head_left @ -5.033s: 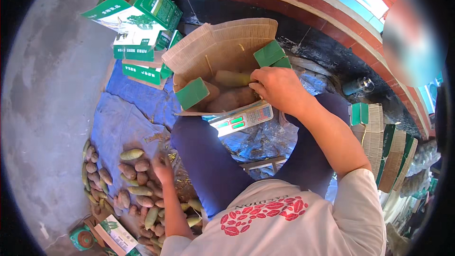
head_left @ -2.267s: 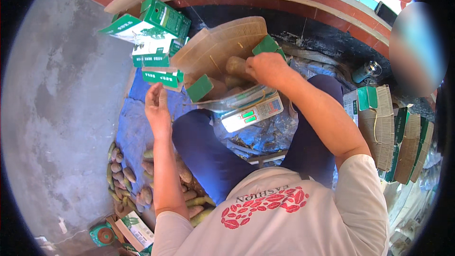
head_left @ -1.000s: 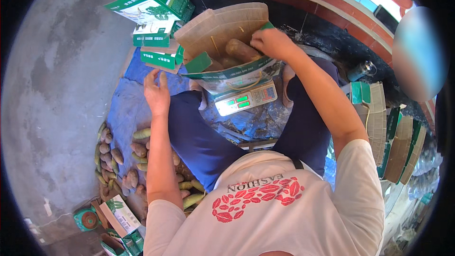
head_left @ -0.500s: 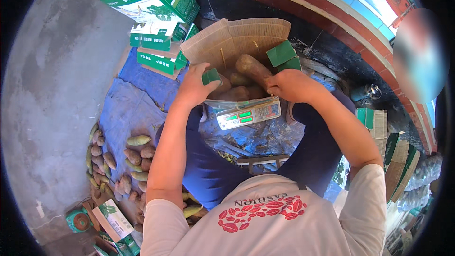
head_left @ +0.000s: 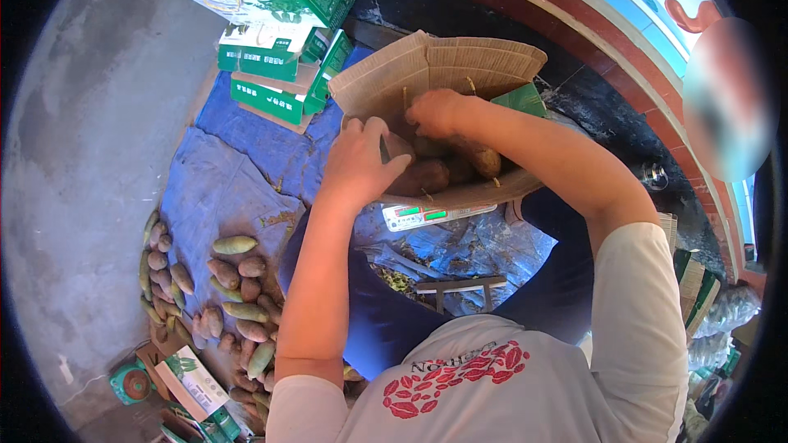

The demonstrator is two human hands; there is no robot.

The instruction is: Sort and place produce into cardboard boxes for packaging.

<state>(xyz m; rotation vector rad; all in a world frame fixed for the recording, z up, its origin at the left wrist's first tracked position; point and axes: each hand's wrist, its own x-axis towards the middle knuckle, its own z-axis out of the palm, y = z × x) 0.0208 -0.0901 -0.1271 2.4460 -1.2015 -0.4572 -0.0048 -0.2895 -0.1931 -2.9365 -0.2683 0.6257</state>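
Inside the open cardboard box point(head_left: 447, 74), which rests on a plastic-wrapped scale point(head_left: 439, 215) between the person's knees, brown tubers point(head_left: 427, 176) are being handled by both hands. Its near left rim is gripped by the left hand point(head_left: 359, 166), fingers curled over the edge, while the right hand point(head_left: 439, 112) is pressed down among the tubers, its fingers bent, though whether one is gripped cannot be told. Left of the box, more tubers point(head_left: 226, 291) are spread on a blue tarp point(head_left: 222, 189) near stacked green and white cartons point(head_left: 279, 41).
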